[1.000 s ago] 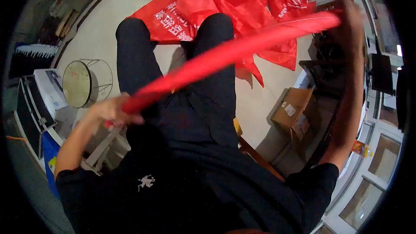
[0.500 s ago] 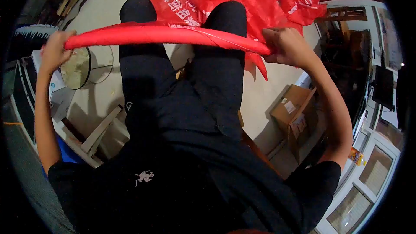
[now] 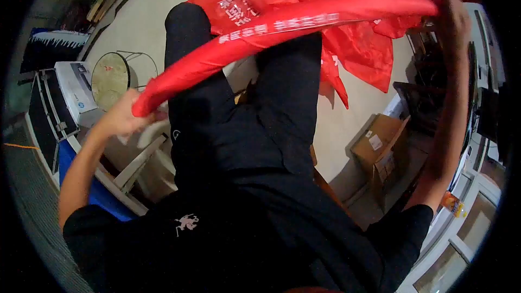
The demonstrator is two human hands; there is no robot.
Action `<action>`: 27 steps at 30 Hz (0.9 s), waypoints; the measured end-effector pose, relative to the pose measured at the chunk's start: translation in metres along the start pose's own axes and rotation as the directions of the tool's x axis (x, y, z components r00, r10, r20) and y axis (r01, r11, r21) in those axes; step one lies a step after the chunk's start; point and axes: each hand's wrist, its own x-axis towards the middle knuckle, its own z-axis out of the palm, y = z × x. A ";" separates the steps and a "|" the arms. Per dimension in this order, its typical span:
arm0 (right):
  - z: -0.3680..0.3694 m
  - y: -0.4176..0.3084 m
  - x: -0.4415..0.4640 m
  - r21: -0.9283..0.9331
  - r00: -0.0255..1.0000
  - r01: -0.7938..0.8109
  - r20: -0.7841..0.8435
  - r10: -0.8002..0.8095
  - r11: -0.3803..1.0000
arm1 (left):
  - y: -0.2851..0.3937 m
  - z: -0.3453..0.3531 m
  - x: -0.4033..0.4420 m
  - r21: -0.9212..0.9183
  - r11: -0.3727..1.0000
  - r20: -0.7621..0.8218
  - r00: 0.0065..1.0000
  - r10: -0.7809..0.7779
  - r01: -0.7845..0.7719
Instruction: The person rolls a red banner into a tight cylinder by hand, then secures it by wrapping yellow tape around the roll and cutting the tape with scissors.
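Note:
A long red cloth banner, rolled into a thick tube with white printed characters along it, stretches in a shallow arc above my knees. At its lower left end, my left hand is closed around the cloth. The far right end is in my right hand, raised higher and partly dark and blurred, with its fingers wrapped about the roll. Beyond my knees, a loose crumpled heap of red cloth with white characters lies spread on the floor. Whether the roll joins this heap cannot be made out.
An opened cardboard box stands on the floor at right. To the left are a round-topped stool, a white printed box and a pale wooden frame. White-framed cabinet doors line the lower right.
The roll has gone from nearly level to slanting. My right hand has moved up and outward to the right, while my left hand has come down and inward. Printed characters now show on the roll.

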 end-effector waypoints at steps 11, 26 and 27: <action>0.001 -0.017 -0.037 -0.159 0.987 -0.056 0.143 0.080 0.986 | -0.037 0.013 0.027 0.515 0.841 -0.401 0.820 0.408 -0.167; 0.080 -0.143 -0.073 0.019 0.871 -0.414 0.301 0.389 0.910 | -0.022 -0.091 0.002 0.954 0.255 -0.275 0.122 0.954 0.159; 0.079 -0.143 -0.074 0.030 0.871 -0.414 0.302 0.387 0.910 | -0.033 -0.085 0.008 0.950 0.299 -0.310 0.152 0.939 0.093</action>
